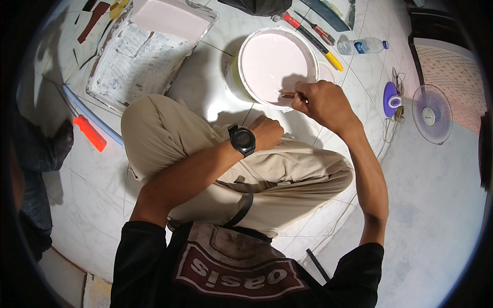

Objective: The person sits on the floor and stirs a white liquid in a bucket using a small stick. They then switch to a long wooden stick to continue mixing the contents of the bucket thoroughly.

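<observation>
A white bucket (314, 57) of pale pink paint (272, 61) stands on the tiles in front of me. My right hand (326, 105) is at its near right rim, fingers closed around a thin brown stick (287, 94). The stick's tip reaches over the paint; I cannot tell whether it dips in. My left hand (267, 132), below a black wristwatch (242, 140), rests by my crossed legs near the bucket. Its fingers are curled, and whatever may be inside them is hidden.
A paint tray (136, 64) with pink paint lies left of the bucket. A yellow-and-black cutter (333, 60), a red-handled tool (323, 35) and a water bottle (362, 46) lie right. An orange-handled tool (91, 134), a purple fan (393, 100) and another person's leg (36, 143) flank me.
</observation>
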`<action>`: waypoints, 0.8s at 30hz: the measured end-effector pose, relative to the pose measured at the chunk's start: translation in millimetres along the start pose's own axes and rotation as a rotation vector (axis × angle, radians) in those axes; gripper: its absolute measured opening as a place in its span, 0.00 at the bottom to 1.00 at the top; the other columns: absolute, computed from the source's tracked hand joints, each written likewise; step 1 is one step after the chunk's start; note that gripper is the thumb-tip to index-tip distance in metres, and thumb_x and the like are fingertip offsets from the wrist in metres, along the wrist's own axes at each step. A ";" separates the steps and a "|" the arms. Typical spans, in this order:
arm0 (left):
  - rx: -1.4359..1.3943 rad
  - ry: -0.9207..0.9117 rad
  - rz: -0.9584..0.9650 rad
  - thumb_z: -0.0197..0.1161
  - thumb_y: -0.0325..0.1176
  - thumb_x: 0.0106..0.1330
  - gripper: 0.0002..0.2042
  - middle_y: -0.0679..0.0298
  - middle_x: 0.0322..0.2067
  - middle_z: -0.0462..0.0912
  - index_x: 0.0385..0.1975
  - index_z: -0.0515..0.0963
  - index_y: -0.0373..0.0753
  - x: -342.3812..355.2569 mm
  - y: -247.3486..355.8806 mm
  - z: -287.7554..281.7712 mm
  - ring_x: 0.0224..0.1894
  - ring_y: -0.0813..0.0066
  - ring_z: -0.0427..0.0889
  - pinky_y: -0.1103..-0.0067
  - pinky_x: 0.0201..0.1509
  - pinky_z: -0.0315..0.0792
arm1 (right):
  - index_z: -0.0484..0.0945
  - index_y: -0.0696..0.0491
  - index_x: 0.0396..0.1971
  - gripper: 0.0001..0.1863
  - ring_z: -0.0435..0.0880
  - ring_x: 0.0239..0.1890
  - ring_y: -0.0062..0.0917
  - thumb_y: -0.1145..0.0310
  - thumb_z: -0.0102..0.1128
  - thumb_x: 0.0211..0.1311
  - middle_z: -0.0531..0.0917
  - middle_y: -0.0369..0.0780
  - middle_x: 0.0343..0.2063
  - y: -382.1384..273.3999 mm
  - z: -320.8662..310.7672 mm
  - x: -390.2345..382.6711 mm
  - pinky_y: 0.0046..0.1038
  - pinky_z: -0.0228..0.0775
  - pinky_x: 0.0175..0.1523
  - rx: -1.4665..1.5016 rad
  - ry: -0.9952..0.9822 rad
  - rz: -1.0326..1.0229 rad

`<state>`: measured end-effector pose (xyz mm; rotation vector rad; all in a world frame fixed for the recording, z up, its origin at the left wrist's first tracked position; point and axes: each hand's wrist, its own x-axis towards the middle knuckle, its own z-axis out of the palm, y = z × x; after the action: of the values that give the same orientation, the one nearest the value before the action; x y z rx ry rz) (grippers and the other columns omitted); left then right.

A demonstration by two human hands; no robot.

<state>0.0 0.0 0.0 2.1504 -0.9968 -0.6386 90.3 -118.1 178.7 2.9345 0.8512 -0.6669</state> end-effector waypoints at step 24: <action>-0.012 0.025 0.007 0.65 0.39 0.61 0.14 0.46 0.28 0.84 0.28 0.83 0.32 -1.3 0.5 -0.3 0.34 0.48 0.85 0.60 0.42 0.78 | 0.79 0.51 0.30 0.09 0.84 0.24 0.35 0.64 0.68 0.54 0.83 0.40 0.18 16.0 -0.4 5.8 0.36 0.75 0.29 -0.336 0.234 0.010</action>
<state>-0.8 0.9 0.8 2.1384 -0.9843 -0.6117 103.1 -128.7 175.1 2.7368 0.8649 -0.1576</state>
